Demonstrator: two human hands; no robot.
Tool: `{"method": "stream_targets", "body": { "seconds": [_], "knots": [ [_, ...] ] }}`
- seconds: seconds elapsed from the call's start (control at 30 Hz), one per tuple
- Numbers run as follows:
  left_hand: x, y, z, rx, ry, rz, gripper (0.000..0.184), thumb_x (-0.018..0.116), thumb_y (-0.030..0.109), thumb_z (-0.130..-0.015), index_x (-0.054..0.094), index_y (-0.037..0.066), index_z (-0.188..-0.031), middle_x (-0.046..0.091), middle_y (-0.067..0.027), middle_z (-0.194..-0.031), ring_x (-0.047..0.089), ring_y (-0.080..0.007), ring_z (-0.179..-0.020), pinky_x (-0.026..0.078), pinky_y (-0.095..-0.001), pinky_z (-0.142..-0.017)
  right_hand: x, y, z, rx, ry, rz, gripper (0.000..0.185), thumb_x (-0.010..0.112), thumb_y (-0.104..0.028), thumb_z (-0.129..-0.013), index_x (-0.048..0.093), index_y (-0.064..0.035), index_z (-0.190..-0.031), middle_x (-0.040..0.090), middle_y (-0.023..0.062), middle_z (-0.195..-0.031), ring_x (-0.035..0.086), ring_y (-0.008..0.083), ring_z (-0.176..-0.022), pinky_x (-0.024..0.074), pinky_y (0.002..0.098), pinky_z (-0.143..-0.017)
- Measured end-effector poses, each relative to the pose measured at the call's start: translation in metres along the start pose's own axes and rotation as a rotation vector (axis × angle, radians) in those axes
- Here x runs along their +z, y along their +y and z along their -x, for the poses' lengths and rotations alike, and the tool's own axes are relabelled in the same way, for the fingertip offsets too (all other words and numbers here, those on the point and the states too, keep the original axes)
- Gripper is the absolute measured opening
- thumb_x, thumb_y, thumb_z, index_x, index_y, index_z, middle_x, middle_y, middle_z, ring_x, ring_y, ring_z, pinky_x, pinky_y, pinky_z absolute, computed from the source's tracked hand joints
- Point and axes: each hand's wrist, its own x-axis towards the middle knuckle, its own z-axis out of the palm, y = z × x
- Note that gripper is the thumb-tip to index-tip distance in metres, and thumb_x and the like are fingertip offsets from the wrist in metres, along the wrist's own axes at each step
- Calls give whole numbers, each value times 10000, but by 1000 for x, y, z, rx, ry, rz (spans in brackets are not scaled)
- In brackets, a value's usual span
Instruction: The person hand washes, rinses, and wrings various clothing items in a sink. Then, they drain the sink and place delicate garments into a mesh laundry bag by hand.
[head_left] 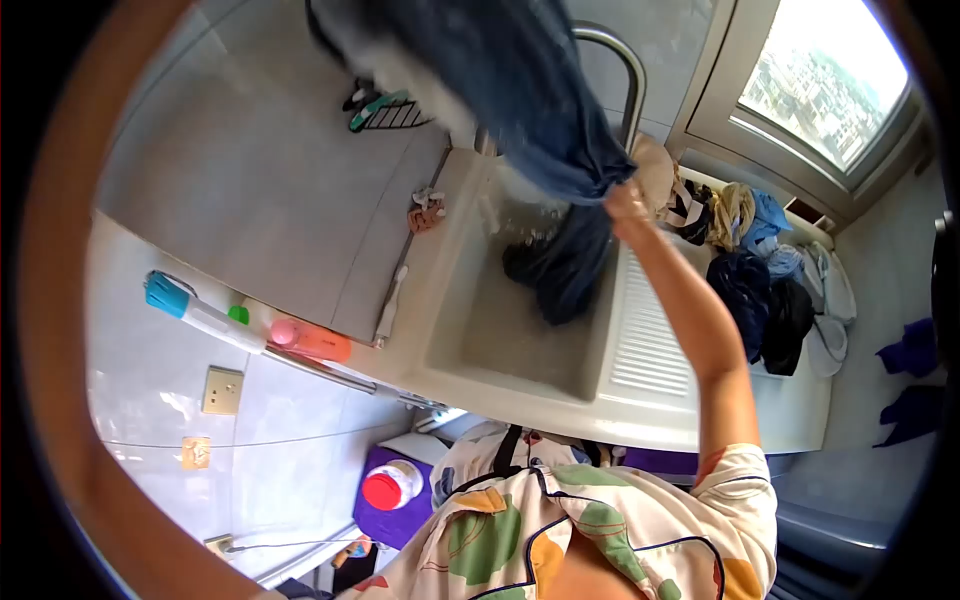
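A pair of blue jeans (500,90), or a similar denim garment, stretches from the top edge of the head view down over the sink (480,350). My right hand (625,203) is closed around it, bunching the cloth just above the basin. Below my fist a darker length of the denim (568,280) hangs down and lies crumpled on the sink bottom. The raised part looks slightly blurred, with a whitish patch along its left side. My left hand is out of sight.
A curved metal faucet (632,70) rises behind the jeans. Right of the basin are a ribbed washboard (650,335) and piled clothes (755,290). On the left lie a white brush (391,305), a crumpled brown item (426,215) and a pink-orange bottle (312,340).
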Motion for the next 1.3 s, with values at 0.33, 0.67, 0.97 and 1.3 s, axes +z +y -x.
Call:
{"method": "stream_targets", "body": {
  "seconds": [0.33, 0.67, 0.97, 1.3],
  "knots": [
    [108, -363, 194, -844, 36, 292, 500, 600, 403, -706, 486, 36, -1025, 563, -84, -871, 532, -160, -756, 445, -302, -647, 63, -137, 29, -314, -399, 1341, 505, 547, 97, -603, 405, -33, -1070, 546, 146, -914, 538, 251, -826, 433, 322, -727],
    [176, -342, 201, -1607, -262, 1874, 874, 499, 594, -666, 36, 215, -1303, 37, -156, -1329, 159, -446, -1167, 228, -655, -821, 131, -201, 96, -1517, -1209, 2560, 377, 573, -13, -649, 379, -171, -931, 427, 31, -607, 507, 169, -688, 320, 369, -904],
    [264, -336, 145, -755, -132, 2218, 817, 362, 708, -644, 392, 80, -1166, 409, -138, -1186, 378, -294, -1101, 292, -435, -930, 106, -154, 157, -967, -1514, 2258, 403, 598, -58, -638, 402, -249, -934, 428, -6, -616, 508, 162, -668, 418, 399, -767],
    [268, -335, 162, -1061, 69, 2339, 480, 421, 397, -720, 469, 63, -1061, 491, -141, -1078, 474, -283, -978, 325, -406, -908, -59, -108, 158, -377, -269, 709, 399, 593, -163, -568, 530, -18, -935, 501, 123, -991, 522, 227, -845, 427, 321, -765]
  ]
}}
